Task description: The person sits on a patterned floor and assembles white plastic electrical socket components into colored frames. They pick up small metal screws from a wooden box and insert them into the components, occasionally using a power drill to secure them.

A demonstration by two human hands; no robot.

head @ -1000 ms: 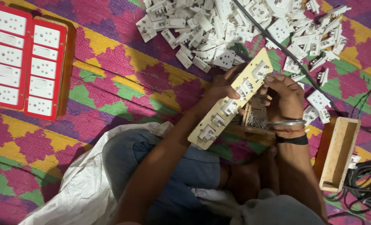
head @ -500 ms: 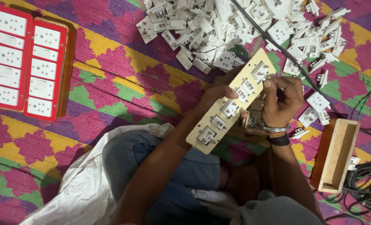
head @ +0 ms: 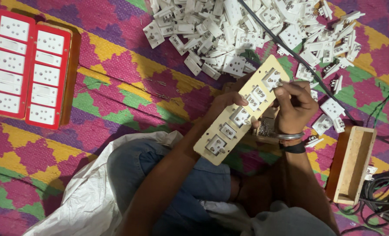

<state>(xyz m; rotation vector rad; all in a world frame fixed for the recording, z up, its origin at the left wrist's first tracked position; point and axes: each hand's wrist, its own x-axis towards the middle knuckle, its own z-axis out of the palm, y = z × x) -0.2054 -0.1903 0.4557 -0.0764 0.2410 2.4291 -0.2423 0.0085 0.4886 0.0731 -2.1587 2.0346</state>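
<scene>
A long cream-coloured panel (head: pixel 240 112) with several white sockets and switches set in it is tilted in front of me, over my lap. My left hand (head: pixel 224 105) grips its middle from the left side. My right hand (head: pixel 294 108), wearing a metal bangle and a dark band, holds the panel's upper right edge with the thumb pressing on a white switch piece near the top. A heap of loose white switch and socket parts (head: pixel 242 35) lies just beyond the panel on the woven mat.
Two finished red-framed switch boards (head: pixel 28 72) lie at the far left on a wooden box. An empty wooden box (head: pixel 352 164) stands at the right, with black cables (head: pixel 384 196) beside it. A white sack (head: pixel 83 192) lies under my knee. A black cord (head: pixel 290 52) crosses the heap.
The panel and both hands have shifted slightly downward and toward me. The right hand's fingers have moved along the panel's upper end.
</scene>
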